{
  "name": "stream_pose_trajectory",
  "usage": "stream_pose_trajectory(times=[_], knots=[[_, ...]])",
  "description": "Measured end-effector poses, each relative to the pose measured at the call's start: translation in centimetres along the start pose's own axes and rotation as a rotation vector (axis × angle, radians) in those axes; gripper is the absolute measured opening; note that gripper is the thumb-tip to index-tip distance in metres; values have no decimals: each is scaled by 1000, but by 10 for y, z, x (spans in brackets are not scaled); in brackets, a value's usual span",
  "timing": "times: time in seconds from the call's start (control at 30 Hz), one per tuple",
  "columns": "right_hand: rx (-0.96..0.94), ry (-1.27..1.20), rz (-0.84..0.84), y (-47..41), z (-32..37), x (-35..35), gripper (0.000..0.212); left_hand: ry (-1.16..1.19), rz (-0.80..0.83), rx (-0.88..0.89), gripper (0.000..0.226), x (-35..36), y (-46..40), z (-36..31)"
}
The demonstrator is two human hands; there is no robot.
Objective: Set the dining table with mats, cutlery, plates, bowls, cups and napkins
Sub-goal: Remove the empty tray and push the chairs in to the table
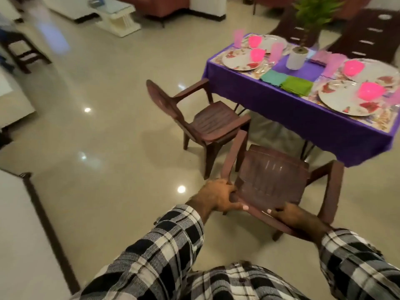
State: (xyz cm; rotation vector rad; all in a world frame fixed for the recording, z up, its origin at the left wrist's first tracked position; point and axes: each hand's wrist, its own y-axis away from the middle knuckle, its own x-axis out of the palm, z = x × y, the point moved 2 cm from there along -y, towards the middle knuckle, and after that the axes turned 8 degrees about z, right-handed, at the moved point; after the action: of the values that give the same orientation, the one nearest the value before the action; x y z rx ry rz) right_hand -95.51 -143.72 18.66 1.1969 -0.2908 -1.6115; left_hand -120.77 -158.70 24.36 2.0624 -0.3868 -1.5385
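Note:
The dining table [292,109] under a purple cloth stands at the upper right. On it lie several floral plates [240,59], each with a pink bowl [371,90], plus pink cups [276,52] and a teal napkin [273,77] beside a green napkin [297,85]. A brown plastic chair [275,176] stands in front of me, facing the table. My left hand [218,197] grips the left side of its backrest. My right hand [298,219] grips the top edge of the backrest.
A second brown chair [207,122] stands at the table's left side. A potted plant [297,56] stands mid-table. Dark chairs [368,35] are beyond the table, a white low table [118,20] far back, a stool [23,53] at left. The glossy tiled floor is open at left.

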Motion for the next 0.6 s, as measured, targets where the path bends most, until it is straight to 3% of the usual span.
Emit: stream_pose_trajectory(times=[0.1, 0.2, 0.27, 0.4, 0.5, 0.6], knots=[[67, -15, -57, 49, 13, -4, 52, -346, 10, 130, 108, 1, -11, -6], [96, 118, -76, 88, 18, 0, 69, -419, 58, 155, 58, 1, -22, -20], [84, 301, -191, 96, 5, 13, 76, -469, 69, 159, 41, 0, -29, -28], [144, 335, -468, 91, -1, 39, 43, -516, 31, 210, 25, 0, -43, -24], [231, 336, -483, 82, 4, 45, 53, -558, -5, 264, 17, -8, -56, -17], [292, 408, -465, 68, 11, 44, 47, -544, 7, 250, 18, -23, -72, -7]])
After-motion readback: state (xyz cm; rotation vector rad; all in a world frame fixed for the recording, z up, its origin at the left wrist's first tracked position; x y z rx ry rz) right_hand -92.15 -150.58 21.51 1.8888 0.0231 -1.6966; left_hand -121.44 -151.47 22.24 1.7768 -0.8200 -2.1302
